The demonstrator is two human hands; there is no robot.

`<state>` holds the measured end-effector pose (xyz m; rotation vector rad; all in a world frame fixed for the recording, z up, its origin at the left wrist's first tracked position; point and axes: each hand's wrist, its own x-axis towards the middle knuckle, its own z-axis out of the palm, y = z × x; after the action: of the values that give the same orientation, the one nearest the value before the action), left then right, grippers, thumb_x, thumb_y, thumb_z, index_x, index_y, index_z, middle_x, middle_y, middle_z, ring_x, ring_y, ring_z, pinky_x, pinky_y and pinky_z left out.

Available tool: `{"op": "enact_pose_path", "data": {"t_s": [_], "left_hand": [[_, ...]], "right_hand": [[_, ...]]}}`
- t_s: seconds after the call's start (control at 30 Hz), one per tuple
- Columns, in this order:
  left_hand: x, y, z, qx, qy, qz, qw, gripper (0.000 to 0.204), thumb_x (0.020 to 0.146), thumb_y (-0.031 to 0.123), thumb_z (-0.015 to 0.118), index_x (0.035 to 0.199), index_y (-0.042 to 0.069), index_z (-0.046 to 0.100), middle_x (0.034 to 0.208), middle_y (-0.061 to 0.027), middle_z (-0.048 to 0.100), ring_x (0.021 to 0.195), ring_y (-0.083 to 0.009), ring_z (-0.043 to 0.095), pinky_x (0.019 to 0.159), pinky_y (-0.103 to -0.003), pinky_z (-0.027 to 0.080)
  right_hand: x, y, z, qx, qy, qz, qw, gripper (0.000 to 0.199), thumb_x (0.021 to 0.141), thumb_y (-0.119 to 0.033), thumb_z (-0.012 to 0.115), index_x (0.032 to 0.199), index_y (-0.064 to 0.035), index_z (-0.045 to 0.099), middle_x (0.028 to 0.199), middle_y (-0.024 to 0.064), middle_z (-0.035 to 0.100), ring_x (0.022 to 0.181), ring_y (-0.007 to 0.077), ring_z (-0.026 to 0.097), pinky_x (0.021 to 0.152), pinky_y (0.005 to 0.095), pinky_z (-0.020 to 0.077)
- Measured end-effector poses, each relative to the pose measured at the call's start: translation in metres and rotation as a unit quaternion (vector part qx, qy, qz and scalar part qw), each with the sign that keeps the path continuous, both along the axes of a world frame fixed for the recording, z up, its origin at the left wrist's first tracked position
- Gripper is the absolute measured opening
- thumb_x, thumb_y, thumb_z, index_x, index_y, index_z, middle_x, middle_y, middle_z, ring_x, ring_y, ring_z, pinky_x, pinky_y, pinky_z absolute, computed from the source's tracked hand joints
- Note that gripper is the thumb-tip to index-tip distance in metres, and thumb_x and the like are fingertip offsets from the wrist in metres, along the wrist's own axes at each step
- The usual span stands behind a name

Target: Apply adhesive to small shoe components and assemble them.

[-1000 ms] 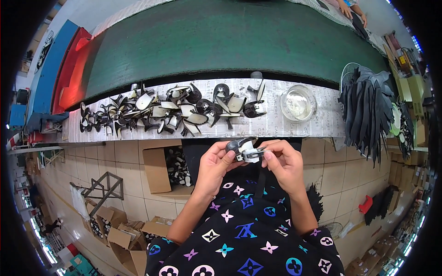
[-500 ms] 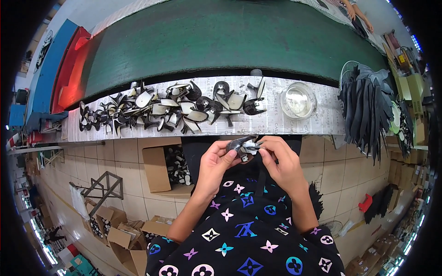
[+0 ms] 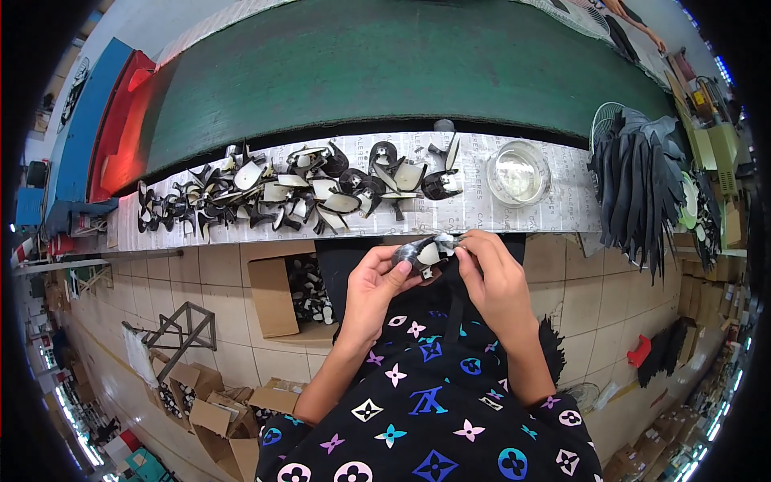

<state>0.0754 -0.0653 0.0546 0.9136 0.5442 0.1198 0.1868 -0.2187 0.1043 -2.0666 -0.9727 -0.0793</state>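
Head view: the left hand (image 3: 374, 279) curls its fingers around a black-and-white moulded piece (image 3: 412, 255) near the worktop (image 3: 475, 218); the right hand (image 3: 496, 279) has its fingers nearly together at the piece's pale end, their grip unclear. Grey capital lettering repeats across the worktop's pale covering (image 3: 572, 215).

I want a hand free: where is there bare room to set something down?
Bare: the broad green surface behind the bench, and the bench's gap between clear bowl and hanging dark strips. Crowded: its left, under black-and-white pieces.
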Motion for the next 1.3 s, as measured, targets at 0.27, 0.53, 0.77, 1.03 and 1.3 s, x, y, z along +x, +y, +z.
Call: {"op": "enact_pose_path", "data": {"t_s": [0.27, 0.53, 0.77, 1.03, 1.3], "left_hand": [[0.0, 0.003, -0.001, -0.037, 0.004, 0.0, 0.999, 0.024, 0.101, 0.016, 0.054, 0.118, -0.001, 0.054, 0.11, -0.0114, 0.066, 0.101, -0.0196, 0.066, 0.092, -0.04, 0.056], [0.002, 0.003, 0.0, -0.094, -0.006, -0.009, 0.995, 0.026, 0.102, 0.019, 0.052, 0.118, -0.001, 0.054, 0.11, -0.0115, 0.066, 0.101, -0.0206, 0.067, 0.092, -0.039, 0.057], [0.006, 0.003, -0.001, -0.104, -0.006, -0.009, 0.995, 0.022, 0.1, 0.018, 0.055, 0.112, 0.0, 0.054, 0.109, -0.0134, 0.067, 0.1, -0.022, 0.068, 0.093, -0.04, 0.056], [0.005, 0.004, -0.002, -0.099, -0.006, -0.009, 0.995, 0.02, 0.101, 0.017, 0.055, 0.111, 0.0, 0.054, 0.109, -0.0132, 0.067, 0.1, -0.0209, 0.067, 0.093, -0.04, 0.056], [0.003, 0.002, -0.006, -0.112, -0.002, -0.006, 0.994, 0.02, 0.101, 0.018, 0.055, 0.11, 0.0, 0.055, 0.108, -0.0123, 0.067, 0.098, -0.0206, 0.068, 0.091, -0.038, 0.057]], "right_hand": [[0.001, -0.008, 0.005, 0.012, 0.069, -0.055, 0.996, 0.013, 0.086, 0.001, 0.067, 0.096, 0.0019, 0.06, 0.09, 0.0122, 0.064, 0.065, 0.0229, 0.061, 0.058, 0.0322, 0.0507], [-0.004, -0.011, 0.003, 0.052, 0.147, -0.051, 0.987, 0.01, 0.087, 0.0, 0.067, 0.094, 0.0018, 0.06, 0.087, 0.0099, 0.064, 0.058, 0.0133, 0.055, 0.052, 0.0273, 0.0449], [-0.011, -0.001, 0.002, 0.044, 0.132, -0.012, 0.99, 0.012, 0.087, 0.001, 0.068, 0.095, 0.0034, 0.06, 0.088, 0.0108, 0.064, 0.061, 0.0159, 0.059, 0.054, 0.0274, 0.0493], [-0.011, -0.003, -0.003, 0.024, 0.088, -0.004, 0.996, 0.012, 0.086, 0.002, 0.068, 0.096, 0.0023, 0.06, 0.092, 0.0108, 0.065, 0.062, 0.0148, 0.057, 0.053, 0.0265, 0.0463], [-0.009, -0.011, 0.0, -0.002, 0.042, -0.048, 0.998, 0.014, 0.085, 0.0, 0.069, 0.094, 0.0027, 0.059, 0.09, 0.0135, 0.064, 0.067, 0.0264, 0.064, 0.059, 0.0335, 0.0529]]}}
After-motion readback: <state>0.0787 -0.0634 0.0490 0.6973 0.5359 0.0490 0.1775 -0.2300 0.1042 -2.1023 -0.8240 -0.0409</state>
